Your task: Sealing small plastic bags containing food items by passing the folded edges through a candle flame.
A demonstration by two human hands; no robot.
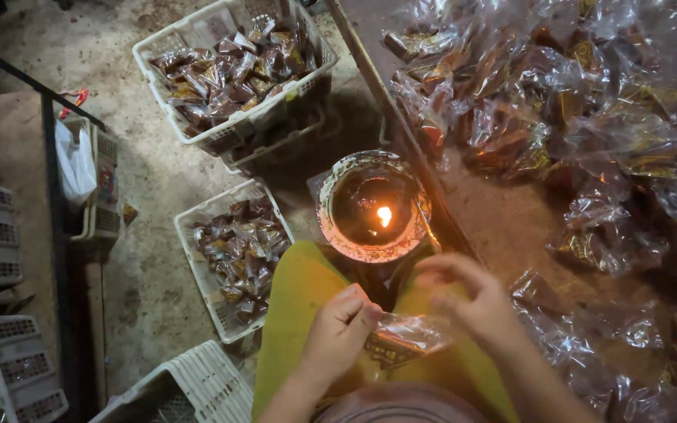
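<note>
Just below the oil lamp [373, 207], with its small flame burning in a round metal dish, both hands work a clear plastic packet [401, 338] of dark snack over a yellow-green lap. Left hand [341, 325] has its fingers curled tight, pinching the packet's near end; right hand [470, 298] grips the far end with fingers bent, thumb hidden, so how firmly it holds I cannot tell. To do this well, I judge the packet mouth should be pulled flat and taut between the two grips, kept near the flame only briefly. Right of the lamp a table [503, 227] carries heaps of filled packets [558, 102]; left of the lamp stand white plastic baskets [233, 70] of packets on the floor
</note>
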